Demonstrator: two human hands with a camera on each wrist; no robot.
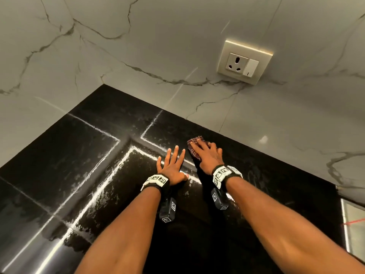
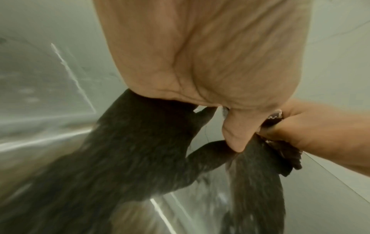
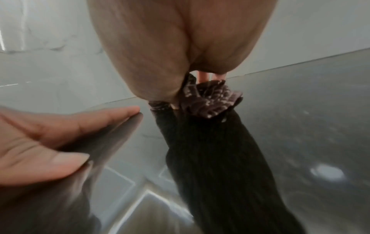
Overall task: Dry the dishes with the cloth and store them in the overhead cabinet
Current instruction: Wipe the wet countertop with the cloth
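A dark red checked cloth [image 1: 193, 150] lies bunched on the glossy black countertop [image 1: 94, 155] near the wall. My right hand [image 1: 207, 153] lies on top of it, fingers spread, pressing it down; in the right wrist view the cloth [image 3: 210, 101] bulges out from under the palm. My left hand [image 1: 172, 161] rests flat on the counter just left of the right hand, fingers straight, holding nothing. The left wrist view shows the cloth [image 2: 284, 152] under the right hand [image 2: 324, 129]. No dishes or cabinet are in view.
A marble-patterned wall rises behind the counter, with a socket and switch plate [image 1: 245, 62] above the right hand. The counter surface shows wet streaks and bright reflected lines. A steel edge [image 1: 353, 224] shows at the far right.
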